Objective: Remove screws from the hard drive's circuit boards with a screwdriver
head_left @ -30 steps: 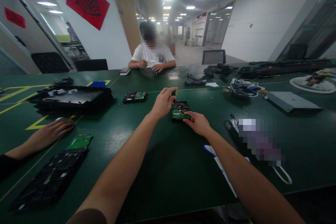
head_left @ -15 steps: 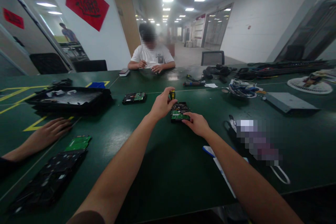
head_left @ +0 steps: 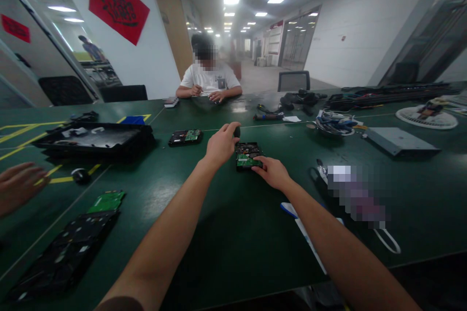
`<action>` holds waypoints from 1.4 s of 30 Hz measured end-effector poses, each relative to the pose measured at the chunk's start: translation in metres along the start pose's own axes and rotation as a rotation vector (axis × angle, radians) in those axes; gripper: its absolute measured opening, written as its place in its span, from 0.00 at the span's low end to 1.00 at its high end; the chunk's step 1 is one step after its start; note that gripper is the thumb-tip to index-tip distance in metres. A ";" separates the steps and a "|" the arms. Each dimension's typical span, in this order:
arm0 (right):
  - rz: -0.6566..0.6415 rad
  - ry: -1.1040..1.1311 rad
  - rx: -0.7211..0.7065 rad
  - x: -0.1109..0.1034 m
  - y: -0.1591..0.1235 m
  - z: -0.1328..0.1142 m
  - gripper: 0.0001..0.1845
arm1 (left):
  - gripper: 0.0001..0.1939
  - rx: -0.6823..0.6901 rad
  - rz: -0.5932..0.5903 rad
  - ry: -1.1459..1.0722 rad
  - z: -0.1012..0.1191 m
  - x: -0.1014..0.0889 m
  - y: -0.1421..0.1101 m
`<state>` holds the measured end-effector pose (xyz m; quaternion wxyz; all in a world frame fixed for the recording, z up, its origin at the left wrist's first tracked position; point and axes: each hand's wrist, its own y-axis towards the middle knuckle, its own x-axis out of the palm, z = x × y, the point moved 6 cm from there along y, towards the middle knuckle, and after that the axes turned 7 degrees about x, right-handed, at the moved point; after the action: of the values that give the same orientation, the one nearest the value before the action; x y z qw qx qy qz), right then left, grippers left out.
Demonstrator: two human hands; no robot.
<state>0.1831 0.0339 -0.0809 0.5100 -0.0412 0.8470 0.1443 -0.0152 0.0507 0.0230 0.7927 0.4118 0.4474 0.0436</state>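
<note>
Broadly, the green table (head_left: 226, 238) fills most of the view, with a seated person (head_left: 208, 77) in a white top at its far side. On the left lies a black tray (head_left: 109, 146) with pale pieces in it; nearer are several dark drive-like units (head_left: 67, 250) with a green board (head_left: 106, 201) at their far end. Over on the right rests a flat grey metal box (head_left: 403, 140), beside a bundle of cables (head_left: 333, 124).

Another person's hand (head_left: 20, 184), blurred, reaches in at the left edge. The left hand (head_left: 222, 145) is curled round a dark-ended tool (head_left: 237, 132), mostly hidden by the fingers, above the far left corner of a hard drive (head_left: 247, 148). The right hand (head_left: 273, 172) grips the drive's near right part between thumb and fingers, over its green circuit side. That drive lies on the table between the two hands. A second drive (head_left: 185, 137) sits farther left, and a small black rounded object (head_left: 80, 175) lies near the tray.
</note>
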 end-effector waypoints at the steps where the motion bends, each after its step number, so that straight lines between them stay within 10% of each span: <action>1: -0.003 0.000 0.002 0.000 0.000 0.000 0.23 | 0.25 -0.003 0.002 -0.007 -0.001 0.000 0.000; 14: 0.010 0.002 0.000 0.002 0.001 0.001 0.23 | 0.22 -0.206 -0.010 -0.118 -0.005 -0.002 -0.003; 42: 0.016 0.006 -0.001 0.005 0.002 0.004 0.23 | 0.16 -0.047 0.047 -0.244 0.002 -0.002 0.000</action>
<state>0.1839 0.0378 -0.0864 0.5062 -0.0353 0.8488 0.1486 -0.0146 0.0485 0.0249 0.8495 0.4056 0.3366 0.0223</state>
